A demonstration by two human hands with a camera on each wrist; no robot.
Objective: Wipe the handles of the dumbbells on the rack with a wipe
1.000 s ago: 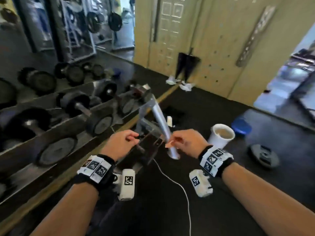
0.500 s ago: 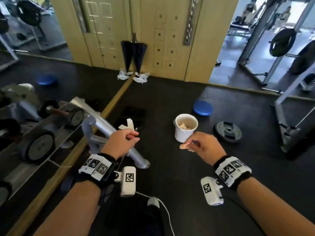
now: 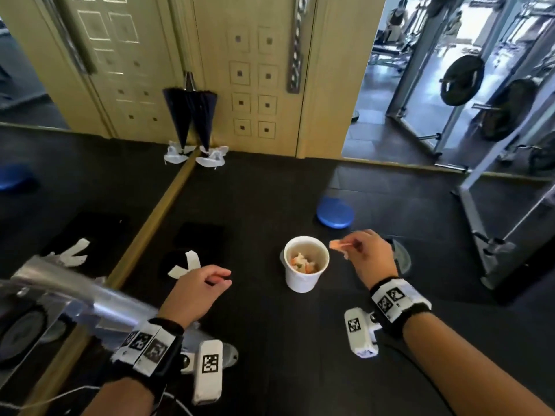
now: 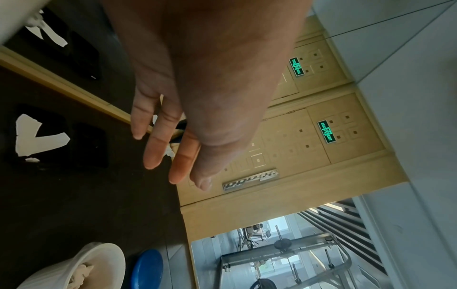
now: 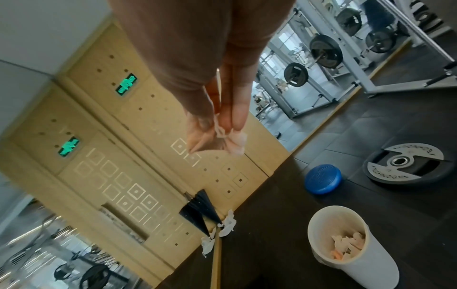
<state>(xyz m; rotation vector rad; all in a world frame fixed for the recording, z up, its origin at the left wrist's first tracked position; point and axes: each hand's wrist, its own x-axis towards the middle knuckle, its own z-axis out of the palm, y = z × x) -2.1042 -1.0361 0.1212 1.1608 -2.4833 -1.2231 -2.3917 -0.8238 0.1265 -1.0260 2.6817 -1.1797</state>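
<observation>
The wipe (image 3: 338, 245) is small and pinkish, held up in the air just above and to the right of the white cup (image 3: 305, 265). The right hand (image 3: 371, 257) pinches it between thumb and fingertips. The cup stands on the black floor (image 3: 270, 340) with used wipes inside. The left hand (image 3: 196, 292) hangs to the left, fingers loose and holding nothing. A blue disc (image 3: 335, 216) lies behind the cup. The silver rack (image 3: 75, 292) pokes in at the left.
</observation>
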